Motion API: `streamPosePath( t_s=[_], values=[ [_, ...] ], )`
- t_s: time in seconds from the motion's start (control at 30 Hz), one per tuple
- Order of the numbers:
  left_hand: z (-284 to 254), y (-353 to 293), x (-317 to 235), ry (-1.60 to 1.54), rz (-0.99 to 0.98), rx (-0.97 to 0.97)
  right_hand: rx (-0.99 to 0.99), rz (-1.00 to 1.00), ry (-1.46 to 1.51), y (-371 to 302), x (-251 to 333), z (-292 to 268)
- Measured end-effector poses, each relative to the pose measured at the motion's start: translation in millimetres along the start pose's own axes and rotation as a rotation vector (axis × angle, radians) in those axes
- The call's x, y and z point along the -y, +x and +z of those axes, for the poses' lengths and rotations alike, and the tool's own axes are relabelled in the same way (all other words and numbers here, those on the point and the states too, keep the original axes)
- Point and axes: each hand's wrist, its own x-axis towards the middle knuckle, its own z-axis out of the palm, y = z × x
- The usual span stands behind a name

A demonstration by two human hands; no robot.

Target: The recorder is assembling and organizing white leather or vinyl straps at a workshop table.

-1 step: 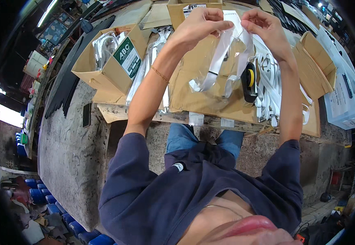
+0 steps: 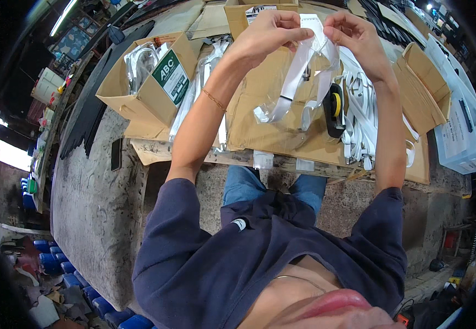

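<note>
A clear plastic bag (image 2: 271, 104) hangs from my two hands above the cardboard sheet. Inside it shows a folded white strap (image 2: 291, 82) with a dark band across it. At the bag's top a white card (image 2: 311, 23) stands between my fingers. My left hand (image 2: 273, 34) pinches the top left side, thumb against the fingers. On the top right side, my right hand (image 2: 354, 37) pinches in the same way. Just right of the hanging bag lies a black and yellow tape dispenser or similar tool (image 2: 334, 107). A pile of white straps (image 2: 359, 104) lies beneath my right forearm.
An open carton (image 2: 134, 109) holding bagged items stands to the left, with long bagged white straps (image 2: 216, 71) beside it. A phone (image 2: 117, 154) lies on the worn table (image 2: 98, 219). On the right are an open cardboard box (image 2: 421, 93) and a translucent plastic bin (image 2: 460, 142).
The bag and the strap inside it have shifted very slightly. Both hands keep their pinch in the same place.
</note>
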Motion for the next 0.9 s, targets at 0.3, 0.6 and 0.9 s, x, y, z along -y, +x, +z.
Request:
streamPosePath(
  t_s=[0.3, 0.6, 0.9],
  values=[
    [-4.1, 4.5, 9.5, -0.186, 0.001, 0.128, -0.010, -0.128, -0.038, 2.7, -2.6, 3.6],
    [-5.2, -1.4, 10.4, -0.233, -0.022, 0.086, 0.084, -0.223, -0.181, -8.3, 30.2, -3.2],
    [-1.3, -6.6, 7.0, 0.039, 0.019, -0.017, 0.234, -0.394, -0.503, 4.5, 50.1, 4.3]
  ],
)
